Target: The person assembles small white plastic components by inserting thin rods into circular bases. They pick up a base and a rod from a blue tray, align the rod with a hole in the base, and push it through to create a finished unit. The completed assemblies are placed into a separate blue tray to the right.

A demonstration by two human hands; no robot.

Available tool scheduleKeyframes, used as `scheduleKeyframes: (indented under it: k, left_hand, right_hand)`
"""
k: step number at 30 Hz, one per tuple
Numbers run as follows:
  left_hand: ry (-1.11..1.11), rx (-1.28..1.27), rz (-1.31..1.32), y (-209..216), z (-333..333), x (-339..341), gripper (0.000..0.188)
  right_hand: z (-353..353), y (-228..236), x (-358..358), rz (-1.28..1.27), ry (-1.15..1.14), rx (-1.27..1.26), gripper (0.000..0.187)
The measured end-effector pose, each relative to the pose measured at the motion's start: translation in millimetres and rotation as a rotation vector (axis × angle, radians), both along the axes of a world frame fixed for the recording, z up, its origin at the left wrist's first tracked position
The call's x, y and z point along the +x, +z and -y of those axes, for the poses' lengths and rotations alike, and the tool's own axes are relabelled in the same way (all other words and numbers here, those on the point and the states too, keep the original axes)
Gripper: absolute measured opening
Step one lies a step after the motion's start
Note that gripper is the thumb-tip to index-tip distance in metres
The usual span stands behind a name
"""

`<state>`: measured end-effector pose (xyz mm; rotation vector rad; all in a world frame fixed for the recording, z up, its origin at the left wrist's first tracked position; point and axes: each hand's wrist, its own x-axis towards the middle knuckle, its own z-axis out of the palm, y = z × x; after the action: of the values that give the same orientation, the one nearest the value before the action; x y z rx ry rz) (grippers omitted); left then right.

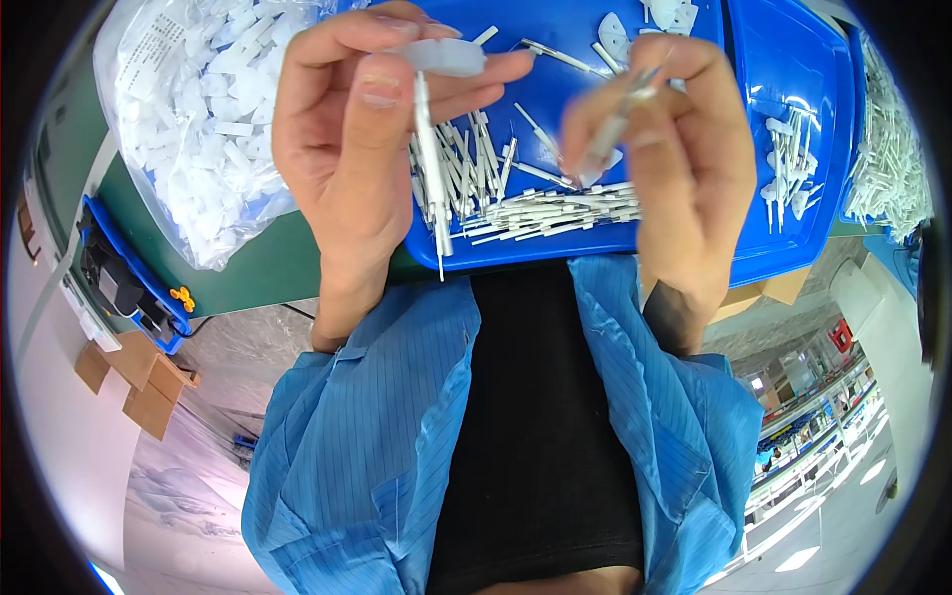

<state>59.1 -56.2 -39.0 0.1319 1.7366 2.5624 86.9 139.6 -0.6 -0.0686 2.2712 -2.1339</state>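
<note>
Above the blue tray (773,248) at upper centre, the left hand (347,129) pinches a white needle part (432,149) hanging downward, while the right hand (674,149) grips a slim metal tool (617,124) beside it.

A: Taking the blue tray (783,129) as the mark, where is there room to pass?

B: Its bare right-hand floor, between the big heap of white sticks (540,203) and the small cluster of white parts (788,164), lies open. So does the green table (248,273) strip just left of the tray's near corner.

A: And what blocks?

B: Left of the tray, the clear bag of white parts (193,109) fills the table. Over the tray's middle both hands hang close together, the left hand (357,129) with a long white stick (431,159) pointing down, the right hand (674,149) beside it. Right of the tray, another pile of white sticks (888,149) crowds the edge.
</note>
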Motion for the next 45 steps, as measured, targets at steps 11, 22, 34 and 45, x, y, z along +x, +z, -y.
scheduleKeyframes:
  k: [11, 22, 34, 45]
  left_hand:
    - [-0.01, -0.054, -0.078, 9, -15, 3, 0.03]
    - [-0.079, -0.069, -0.209, 3, -19, 1, 0.03]
    - [-0.167, 0.017, -0.288, 5, 0, -4, 0.029]
    - [-0.099, -0.031, -0.457, 8, -4, -3, 0.029]
  right_hand:
    - [37, 11, 18, -0.09, -0.05, 0.474, 0.005]
    - [31, 22, 20, 0.093, -0.004, 0.335, 0.005]
    - [22, 12, 7, 0.194, 0.171, -0.122, 0.009]
    - [40, -3, 15, -0.494, -0.12, 0.552, 0.02]
